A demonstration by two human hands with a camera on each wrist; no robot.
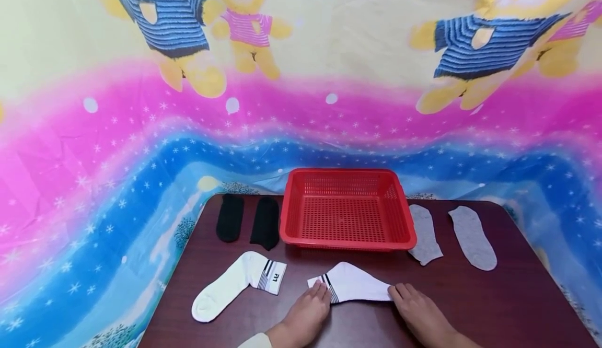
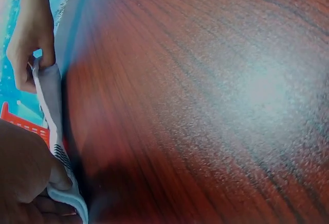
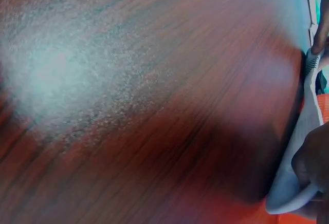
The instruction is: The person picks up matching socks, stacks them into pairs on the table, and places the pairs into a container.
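Note:
A white sock (image 1: 355, 284) with dark stripes at its cuff stretches between both hands, just in front of the red basket. My left hand (image 1: 309, 309) pinches the striped cuff end; in the left wrist view the thumb (image 2: 60, 176) lies over the fabric. At the toe end, my right hand (image 1: 420, 309) pinches the sock between thumb and fingers, as the left wrist view also shows. Left of it lies a second white sock (image 1: 230, 285) with a striped cuff, flat and bent at the heel.
The red plastic basket (image 1: 348, 246) stands at the table's back middle. Two black socks (image 1: 230, 217) lie left of it. To its right are a grey sock (image 1: 425, 235), partly behind the basket rim, and another grey sock (image 1: 474, 238). A printed cloth (image 1: 329, 113) hangs behind the table.

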